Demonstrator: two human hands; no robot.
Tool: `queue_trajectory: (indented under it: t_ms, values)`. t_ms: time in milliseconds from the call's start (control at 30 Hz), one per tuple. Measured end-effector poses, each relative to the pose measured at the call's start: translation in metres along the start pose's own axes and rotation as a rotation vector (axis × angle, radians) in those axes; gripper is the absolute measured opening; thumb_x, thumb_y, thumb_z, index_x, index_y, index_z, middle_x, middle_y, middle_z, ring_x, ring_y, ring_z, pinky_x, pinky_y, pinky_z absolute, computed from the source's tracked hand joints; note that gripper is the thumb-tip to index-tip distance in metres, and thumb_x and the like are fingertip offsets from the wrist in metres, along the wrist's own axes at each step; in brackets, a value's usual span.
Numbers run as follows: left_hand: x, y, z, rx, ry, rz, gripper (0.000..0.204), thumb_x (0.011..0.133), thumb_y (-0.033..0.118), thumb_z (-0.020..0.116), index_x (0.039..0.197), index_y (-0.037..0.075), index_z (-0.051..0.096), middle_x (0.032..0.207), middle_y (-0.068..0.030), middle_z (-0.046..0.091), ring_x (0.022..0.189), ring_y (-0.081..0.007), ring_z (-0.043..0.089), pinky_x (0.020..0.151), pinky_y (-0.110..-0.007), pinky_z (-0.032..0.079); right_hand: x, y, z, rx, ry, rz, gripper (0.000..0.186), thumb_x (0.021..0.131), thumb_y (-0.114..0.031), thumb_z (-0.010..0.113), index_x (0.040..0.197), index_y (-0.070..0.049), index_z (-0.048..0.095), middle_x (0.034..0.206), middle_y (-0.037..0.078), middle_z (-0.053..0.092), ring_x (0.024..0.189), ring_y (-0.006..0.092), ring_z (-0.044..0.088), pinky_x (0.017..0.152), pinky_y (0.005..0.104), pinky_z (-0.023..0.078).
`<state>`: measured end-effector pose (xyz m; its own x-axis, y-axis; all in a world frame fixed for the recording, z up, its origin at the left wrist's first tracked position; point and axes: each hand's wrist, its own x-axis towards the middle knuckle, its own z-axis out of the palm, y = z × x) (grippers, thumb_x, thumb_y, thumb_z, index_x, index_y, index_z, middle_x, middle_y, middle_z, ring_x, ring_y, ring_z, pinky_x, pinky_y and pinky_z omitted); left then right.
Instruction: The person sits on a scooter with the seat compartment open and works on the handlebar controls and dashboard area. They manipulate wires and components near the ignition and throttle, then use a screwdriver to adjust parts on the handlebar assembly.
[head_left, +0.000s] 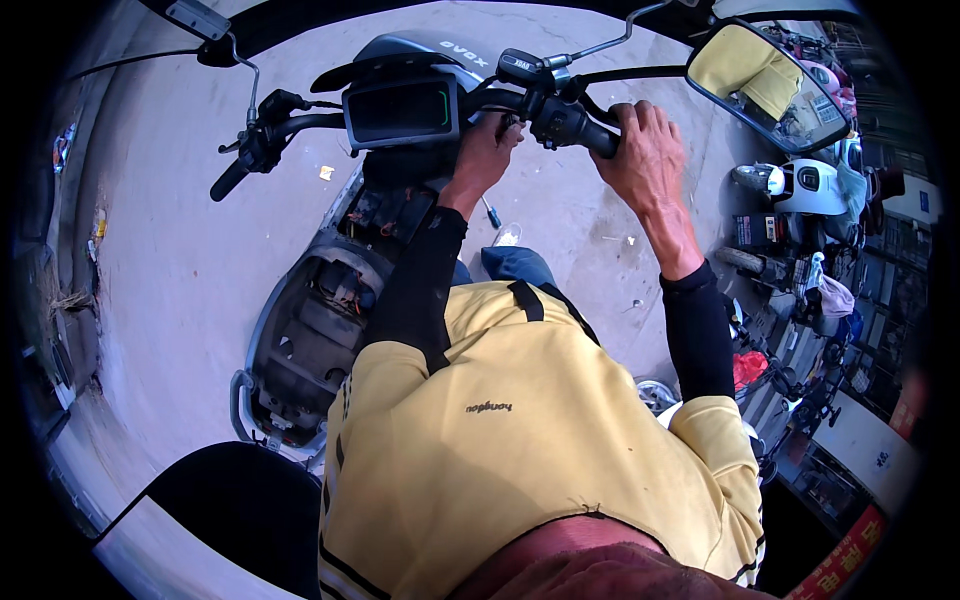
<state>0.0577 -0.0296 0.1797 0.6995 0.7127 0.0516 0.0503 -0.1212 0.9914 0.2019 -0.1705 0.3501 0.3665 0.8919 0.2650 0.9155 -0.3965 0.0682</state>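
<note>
An electric scooter stands in front of me, its handlebar point(312, 121) running across the upper view. My right hand point(648, 155) is wrapped round the black right handlebar grip point(597, 138). Just below the bar, beside the dark display point(398, 110), my left hand point(487, 160) has its fingers curled in by the steering area. What those fingers hold, if anything, is hidden. Lower left, the scooter's body point(310, 340) lies open without its seat, and wiring shows inside. The left grip point(229, 180) is untouched.
A blue-handled screwdriver point(492, 214) is on the concrete floor by my foot. The right mirror point(768, 85) sticks out past my right hand. Several parked scooters, one of them white point(812, 187), line the right side. A black rounded shape point(235, 510) stands at lower left.
</note>
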Motion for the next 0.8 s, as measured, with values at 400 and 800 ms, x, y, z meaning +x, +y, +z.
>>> queue_trajectory:
  t_ms: [400, 800]
  values:
    - [0.004, -0.009, -0.001, 0.061, -0.025, -0.049, 0.022, 0.104, 0.012, 0.060, 0.122, 0.001, 0.063, 0.097, -0.0135, 0.077, 0.089, -0.0229, 0.076, 0.080, -0.036, 0.058, -0.003, 0.002, 0.006, 0.137, 0.014, 0.048, 0.069, 0.073, -0.027, 0.088, 0.133, -0.008, 0.062, 0.117, 0.015, 0.063, 0.110, 0.0329, 0.060, 0.096, 0.0472, 0.047]
    - [-0.002, -0.002, -0.003, 0.122, 0.008, -0.009, 0.032, 0.096, 0.011, 0.070, 0.126, 0.003, 0.062, 0.104, -0.0151, 0.075, 0.094, -0.0264, 0.075, 0.083, -0.037, 0.056, -0.003, -0.002, 0.003, 0.164, 0.093, -0.004, 0.079, 0.070, -0.028, 0.092, 0.140, -0.013, 0.058, 0.126, 0.011, 0.063, 0.116, 0.0303, 0.059, 0.099, 0.0429, 0.047]
